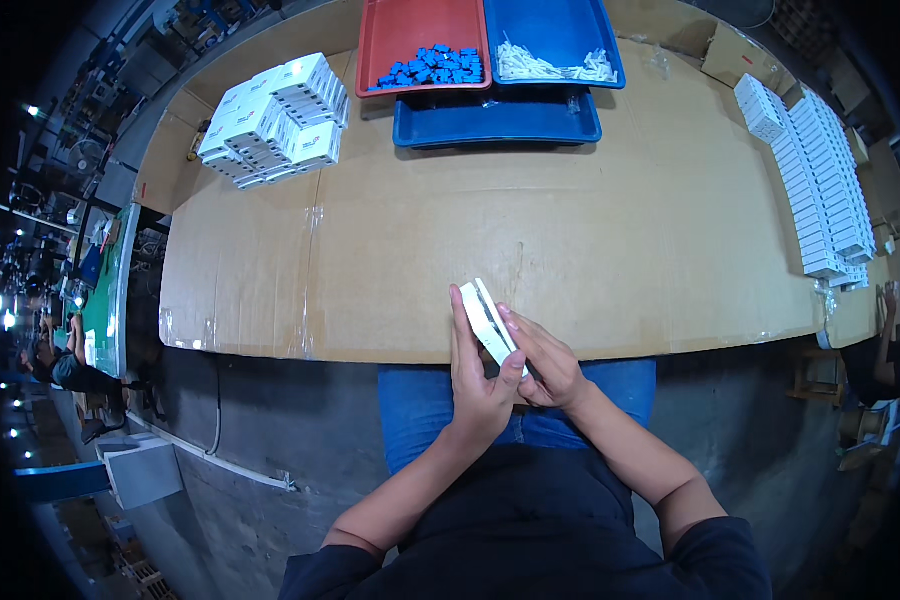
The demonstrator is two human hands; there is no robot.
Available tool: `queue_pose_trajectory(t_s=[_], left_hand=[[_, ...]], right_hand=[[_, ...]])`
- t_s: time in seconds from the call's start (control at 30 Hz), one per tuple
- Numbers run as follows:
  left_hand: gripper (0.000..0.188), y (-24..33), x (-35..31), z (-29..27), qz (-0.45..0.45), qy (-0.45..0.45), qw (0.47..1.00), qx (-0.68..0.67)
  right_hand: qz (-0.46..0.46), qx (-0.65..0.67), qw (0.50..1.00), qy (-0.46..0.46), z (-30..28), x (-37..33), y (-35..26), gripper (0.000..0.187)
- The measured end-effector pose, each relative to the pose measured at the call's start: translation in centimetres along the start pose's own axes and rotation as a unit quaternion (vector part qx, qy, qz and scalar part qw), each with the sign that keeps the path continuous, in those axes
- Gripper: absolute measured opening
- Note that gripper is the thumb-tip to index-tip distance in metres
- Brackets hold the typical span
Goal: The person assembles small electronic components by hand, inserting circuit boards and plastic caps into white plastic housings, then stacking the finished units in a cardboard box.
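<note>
Between my two hands, just above the table's near edge, is a flat white box-shaped piece [488,322] held on its edge and tilted. A dark gap runs along its narrow side. My left hand [478,375] lies along its left face, fingers stretched upward and thumb across the near end. Against the right face presses my right hand [550,362], its fingers bent over that side. The palms hide both broad faces, so I cannot tell exactly what kind of piece it is.
A cardboard-covered table [400,240] spreads before me. White box-shaped pieces [270,125] are stacked at the far left, with more in rows [815,180] at right. Small blue parts lie in a red tray [370,45], white pins in a blue tray [610,45], above another blue tray [500,125].
</note>
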State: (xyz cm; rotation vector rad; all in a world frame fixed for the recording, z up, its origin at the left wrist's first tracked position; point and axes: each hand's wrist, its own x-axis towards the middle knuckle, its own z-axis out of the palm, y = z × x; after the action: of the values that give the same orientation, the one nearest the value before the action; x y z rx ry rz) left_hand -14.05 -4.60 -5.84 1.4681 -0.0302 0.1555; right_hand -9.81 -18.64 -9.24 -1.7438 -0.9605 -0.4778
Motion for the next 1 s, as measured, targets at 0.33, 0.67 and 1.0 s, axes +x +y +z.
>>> queue_pose_trajectory(t_s=[0.33,0.67,1.0], left_hand=[[0.092,0.4,0.2,0.2,0.003,0.014,1.0,-0.025],[0.07,-1.5,0.2,-0.5,-0.068,0.018,0.997,0.045],[0.062,-0.5,0.5,-0.8,-0.102,0.006,0.995,0.009]], right_hand=[[0.019,-0.021,1.0,0.013,0.5,-0.3,-0.3,0.057],[0.064,-0.072,0.995,-0.031,1.0,-1.4,-0.6,0.045],[0.062,-0.101,0.992,-0.04,1.2,-1.4,-1.0,0.045]])
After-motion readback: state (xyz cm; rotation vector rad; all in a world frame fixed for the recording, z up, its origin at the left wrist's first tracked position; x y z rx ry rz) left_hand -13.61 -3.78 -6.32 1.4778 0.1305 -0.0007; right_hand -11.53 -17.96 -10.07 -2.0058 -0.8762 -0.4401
